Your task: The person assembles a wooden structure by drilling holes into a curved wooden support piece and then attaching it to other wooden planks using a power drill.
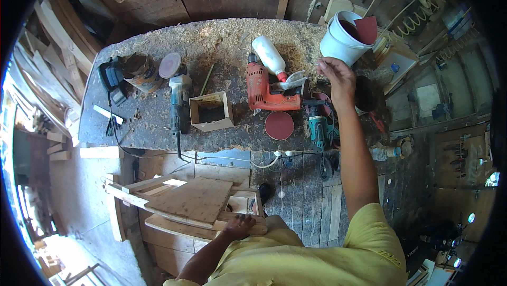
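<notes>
Workbench (pixel 240 137) under red drill (pixel 259 86) (and shavings (pixel 211 37))

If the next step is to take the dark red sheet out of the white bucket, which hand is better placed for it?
Probably the right hand: it is raised close to the white bucket. The left hand rests far below, on the wooden frame.

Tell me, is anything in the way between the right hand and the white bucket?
Nothing that I can see: the right hand overlaps the lower part of the white bucket in this view; whether they touch isn't clear.
</notes>
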The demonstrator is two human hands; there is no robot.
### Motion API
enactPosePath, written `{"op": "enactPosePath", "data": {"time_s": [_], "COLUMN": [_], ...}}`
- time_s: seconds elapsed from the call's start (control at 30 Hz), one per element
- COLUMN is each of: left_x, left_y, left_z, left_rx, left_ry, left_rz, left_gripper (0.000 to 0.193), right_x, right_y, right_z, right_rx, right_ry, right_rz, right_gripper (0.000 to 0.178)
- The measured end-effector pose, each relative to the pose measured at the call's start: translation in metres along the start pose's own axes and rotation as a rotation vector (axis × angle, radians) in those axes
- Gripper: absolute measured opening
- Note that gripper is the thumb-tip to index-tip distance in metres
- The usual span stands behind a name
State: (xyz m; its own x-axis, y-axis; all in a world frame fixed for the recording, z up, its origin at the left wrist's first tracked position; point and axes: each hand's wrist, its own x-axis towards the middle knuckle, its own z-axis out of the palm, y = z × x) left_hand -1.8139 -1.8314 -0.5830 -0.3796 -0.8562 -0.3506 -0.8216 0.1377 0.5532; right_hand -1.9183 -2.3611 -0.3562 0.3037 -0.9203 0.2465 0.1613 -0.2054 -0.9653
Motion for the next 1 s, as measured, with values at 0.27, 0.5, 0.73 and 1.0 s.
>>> {"op": "enactPosePath", "data": {"time_s": [0.27, 0.5, 0.73, 1.0], "left_x": [0.003, -0.002, -0.003, 0.002], "left_y": [0.004, 0.006, 0.006, 0.011], "left_z": [-0.009, -0.006, -0.004, -0.021], "left_rx": [-0.006, 0.012, 0.039, -0.026], "left_ry": [-0.064, 0.032, 0.025, -0.251], "left_rz": [-0.027, 0.003, -0.011, -0.143], "left_gripper": [0.053, 0.057, 0.058, 0.069], "right_x": [-0.073, -0.09, -0.097, -0.08], "right_y": [-0.081, -0.105, -0.117, -0.062], "right_z": [0.033, 0.039, 0.045, 0.053], "right_rx": [-0.145, -0.53, -0.52, -0.585], "right_ry": [-0.052, -0.035, -0.045, -0.066], "right_rz": [-0.25, -0.856, -0.944, -0.517], "right_gripper": [0.036, 0.035, 0.035, 0.012]}}
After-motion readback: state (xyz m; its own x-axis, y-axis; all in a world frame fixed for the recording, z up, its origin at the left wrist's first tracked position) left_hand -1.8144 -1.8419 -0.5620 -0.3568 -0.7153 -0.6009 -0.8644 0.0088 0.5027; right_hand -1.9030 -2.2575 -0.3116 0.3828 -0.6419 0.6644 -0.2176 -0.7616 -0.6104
